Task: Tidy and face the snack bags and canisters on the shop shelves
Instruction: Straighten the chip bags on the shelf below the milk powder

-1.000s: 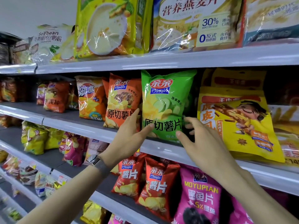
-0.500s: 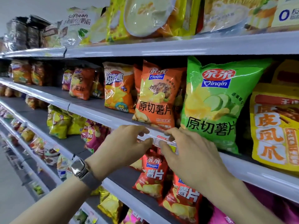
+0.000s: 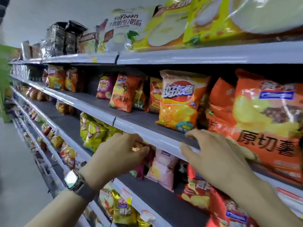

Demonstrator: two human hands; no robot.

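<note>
The orange-and-yellow crisp bag (image 3: 180, 102) is seen standing upright, front outward, near the front of the middle shelf (image 3: 134, 117). The large orange Qinqin bag (image 3: 265, 122) is just beside it on the right, leaning forward so that its lower edge comes close to the shelf rail (image 3: 147, 134). The right hand (image 3: 218, 154) is laid open on that rail, with fingers spread, the thumb against the rail's face and the fingertips reaching onto the deck just below the crisp bag's bottom corner; nothing is held. The left hand (image 3: 118, 154) is placed just under the rail with its fingers curled towards something pink and yellow, but because of blur it cannot be told whether anything is pinched. Compared with a second ago, the green bag that was being handled is no longer in view, and both hands have been carried leftwards along the rail; that bag is judged finished with and the next facing taken up. Bare grey deck is left to the left of the crisp bag, ahead of a smaller orange bag (image 3: 123, 94) and a purple bag (image 3: 105, 86) set further back, so room is there for bags to be drawn forward. The rail's raised lip must be cleared, and the yellow bags (image 3: 95, 130) on the shelf beneath are crowded close to the left hand.
</note>
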